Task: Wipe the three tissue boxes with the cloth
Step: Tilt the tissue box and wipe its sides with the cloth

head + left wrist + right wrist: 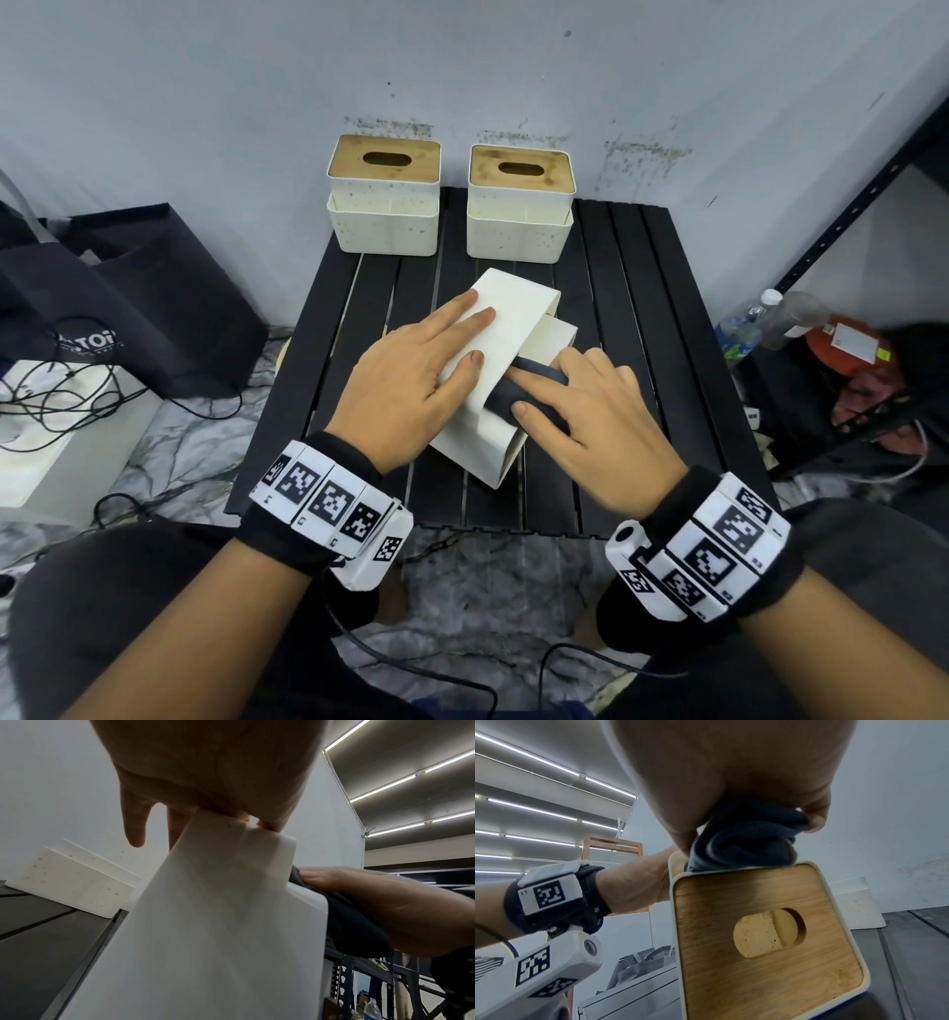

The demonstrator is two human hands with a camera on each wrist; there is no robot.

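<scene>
Between the two hands, a white tissue box (506, 360) lies tipped on its side on the dark slatted surface (631, 288), its wooden lid (765, 935) with the oval slot turned toward the right wrist. The left hand (411, 380) rests on the box's upturned white face with fingers stretched flat and thumb along its near edge, pressing rather than gripping. The right hand (590, 411) holds a bunched dark cloth (518, 393) under its fingers and thumb, pushed against the box's side wall just beside the left thumb. In the right wrist view the cloth (744, 839) bulges from under the palm, touching the lid's rim. Beyond the fingertips of both hands, well apart from them, two more tissue boxes stand upright by the wall: one (384, 195) past the left hand, the other (520, 203) past the right.
</scene>
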